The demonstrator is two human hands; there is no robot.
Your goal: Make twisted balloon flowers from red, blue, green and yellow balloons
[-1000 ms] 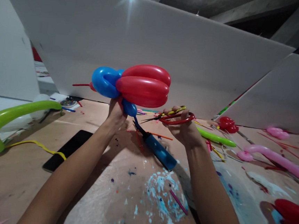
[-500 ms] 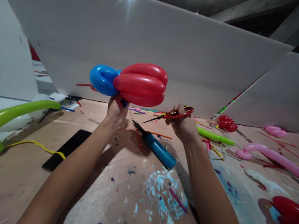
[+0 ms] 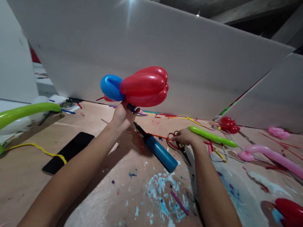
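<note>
Balloon figure held up, scissors down at the bench

The balloon figure (image 3: 144,90) was in the air above the bench (image 3: 93,200), its red lobes to the right and its blue loop to the left. The left grip (image 3: 123,116) was closed on its underside, near where the colours met, and a dark blue bit showed by the fingers. The right grip (image 3: 189,136) was low, its fingers at the handles of the scissors (image 3: 185,156), whose blades pointed back toward the person; whether it pinched them or lay loosely there, I could not tell. The step in hand looked like setting the scissors aside while the figure was held. The next move, as I judged it, called for a free right grip and a steady left one, firm at the join but gentle on the thin skin. Between the two arms lay the blue pump (image 3: 161,153), its nozzle near the left grip. Beyond the right grip lay a long green balloon (image 3: 213,136); farther left, a phone (image 3: 68,153) with a yellow strip (image 3: 39,147) across its edge
</note>
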